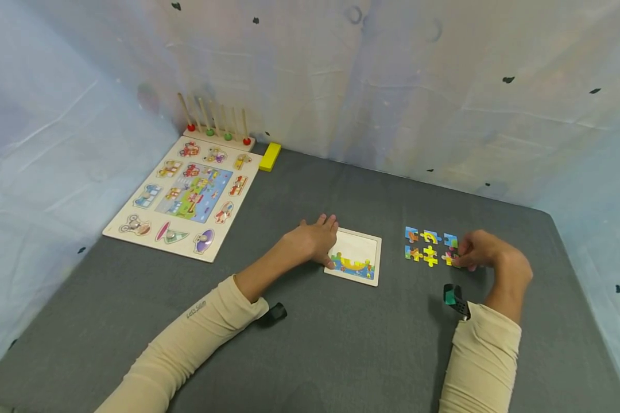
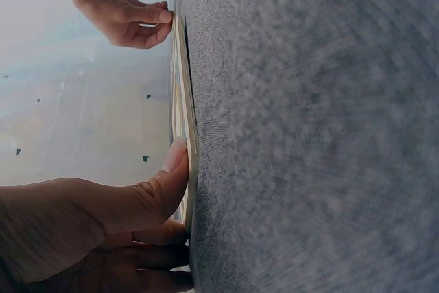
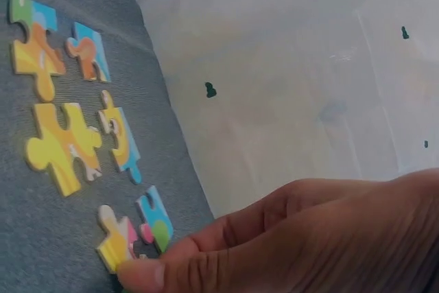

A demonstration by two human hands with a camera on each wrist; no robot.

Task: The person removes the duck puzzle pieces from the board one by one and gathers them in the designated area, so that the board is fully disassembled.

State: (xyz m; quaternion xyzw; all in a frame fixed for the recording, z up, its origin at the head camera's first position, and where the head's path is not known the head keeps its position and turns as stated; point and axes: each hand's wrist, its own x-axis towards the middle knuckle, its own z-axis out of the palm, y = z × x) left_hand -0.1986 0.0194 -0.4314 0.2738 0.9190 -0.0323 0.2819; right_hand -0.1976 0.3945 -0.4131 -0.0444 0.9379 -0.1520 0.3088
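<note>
A puzzle board [image 1: 355, 236] with a pale wooden rim lies mid-table, pieces filling its lower strip and its upper part bare. Along its left side rests my left hand [image 1: 316, 238], fingers spread, thumb against the rim in the left wrist view. To the right, several loose jigsaw pieces lie in two rows, among them a yellow one [image 1: 430, 256] and a blue-and-yellow one [image 1: 431, 237]. My right hand [image 1: 483, 250] pinches the near right jigsaw piece [image 3: 115, 239], yellow and pink, at its edge. Fingertips partly cover it. A blue-green piece [image 3: 156, 219] lies just beyond.
A large wooden peg puzzle [image 1: 214, 246] with vehicle and toy pictures lies at the left. Behind it stands a rack of upright sticks [image 1: 219, 137] with red and green beads. A yellow block [image 1: 270, 157] sits beside them near the curtain [image 1: 392, 115].
</note>
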